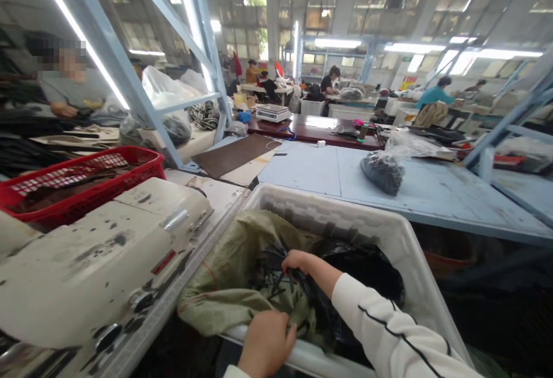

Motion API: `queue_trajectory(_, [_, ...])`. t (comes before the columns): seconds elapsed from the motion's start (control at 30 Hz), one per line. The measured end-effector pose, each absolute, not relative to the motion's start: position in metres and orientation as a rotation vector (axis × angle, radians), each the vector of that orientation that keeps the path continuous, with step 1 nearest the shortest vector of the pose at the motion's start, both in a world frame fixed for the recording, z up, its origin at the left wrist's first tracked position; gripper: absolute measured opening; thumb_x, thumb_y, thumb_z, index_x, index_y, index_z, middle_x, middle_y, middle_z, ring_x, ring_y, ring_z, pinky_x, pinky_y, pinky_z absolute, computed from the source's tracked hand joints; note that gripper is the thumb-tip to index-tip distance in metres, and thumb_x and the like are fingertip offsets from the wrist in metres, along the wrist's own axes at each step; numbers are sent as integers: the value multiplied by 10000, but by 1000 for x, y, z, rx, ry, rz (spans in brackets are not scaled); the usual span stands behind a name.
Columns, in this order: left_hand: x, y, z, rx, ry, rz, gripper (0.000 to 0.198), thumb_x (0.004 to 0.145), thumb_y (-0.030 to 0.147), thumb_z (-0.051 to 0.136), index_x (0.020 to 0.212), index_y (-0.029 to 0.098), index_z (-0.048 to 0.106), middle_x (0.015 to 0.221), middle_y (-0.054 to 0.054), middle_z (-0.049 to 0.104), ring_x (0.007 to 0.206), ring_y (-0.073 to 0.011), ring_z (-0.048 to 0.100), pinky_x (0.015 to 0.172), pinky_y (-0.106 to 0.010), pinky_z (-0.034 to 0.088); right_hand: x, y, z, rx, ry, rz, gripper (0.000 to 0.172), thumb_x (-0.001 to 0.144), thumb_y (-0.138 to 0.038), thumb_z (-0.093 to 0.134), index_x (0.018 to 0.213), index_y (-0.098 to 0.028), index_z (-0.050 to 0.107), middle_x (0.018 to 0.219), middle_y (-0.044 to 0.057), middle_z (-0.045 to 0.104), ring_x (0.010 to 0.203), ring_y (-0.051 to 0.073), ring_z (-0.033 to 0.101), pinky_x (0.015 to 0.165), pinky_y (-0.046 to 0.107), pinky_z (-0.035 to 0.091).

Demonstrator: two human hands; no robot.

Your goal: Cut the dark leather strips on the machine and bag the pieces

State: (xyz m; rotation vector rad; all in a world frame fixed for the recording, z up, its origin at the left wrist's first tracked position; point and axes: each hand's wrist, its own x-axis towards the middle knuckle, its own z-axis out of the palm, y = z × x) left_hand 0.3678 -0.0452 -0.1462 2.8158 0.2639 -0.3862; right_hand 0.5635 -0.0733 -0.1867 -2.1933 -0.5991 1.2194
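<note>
Inside a large white plastic bin lies an olive-green woven sack with its mouth spread open. My right hand is closed around a bunch of thin dark strips at the sack's opening. Near the bin's front rim, my left hand grips the edge of the sack, its fingers partly hidden behind the fabric. Black plastic bagging fills the bin's right side, partly covered by my right forearm.
A cream machine stands close on the left, with a red basket behind it. Beyond the bin is a pale blue table bearing a bag of dark pieces. Slanted blue frame posts rise on both sides. Several people work farther off.
</note>
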Motion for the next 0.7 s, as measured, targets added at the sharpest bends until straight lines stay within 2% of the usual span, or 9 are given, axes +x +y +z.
queue_trajectory(0.2, [373, -48, -144, 2862, 169, -477, 467, 931, 437, 326, 886, 165, 703, 908, -126, 726, 909, -260, 664, 794, -340, 436, 600, -184, -157, -2008, -196, 1174, 76, 654, -120, 561, 593, -165, 551, 455, -20, 563, 443, 139, 571, 461, 217, 514])
queue_trajectory(0.4, [376, -46, -152, 2863, 96, -507, 490, 941, 460, 299, 909, 166, 690, 936, -129, 718, 919, -251, 650, 810, -343, 417, 614, -320, -156, -2028, 93, 1080, 89, 702, -170, 561, 617, -149, 545, 478, 15, 563, 409, 124, 534, 437, 211, 479])
queue_trajectory(0.57, [376, -45, -155, 2865, 97, -493, 477, 937, 451, 308, 889, 172, 692, 925, -121, 717, 910, -246, 649, 802, -337, 421, 612, -335, -188, -2160, 147, 1052, 106, 708, -152, 535, 603, -149, 550, 496, 22, 567, 418, 123, 524, 445, 229, 483])
queue_trajectory(0.7, [375, -45, -158, 2874, 112, -485, 464, 929, 447, 327, 861, 179, 700, 903, -125, 723, 887, -257, 659, 785, -348, 438, 623, -309, -212, -2341, 129, 1061, 97, 638, -114, 585, 561, -157, 547, 426, 6, 514, 399, 142, 501, 425, 253, 459])
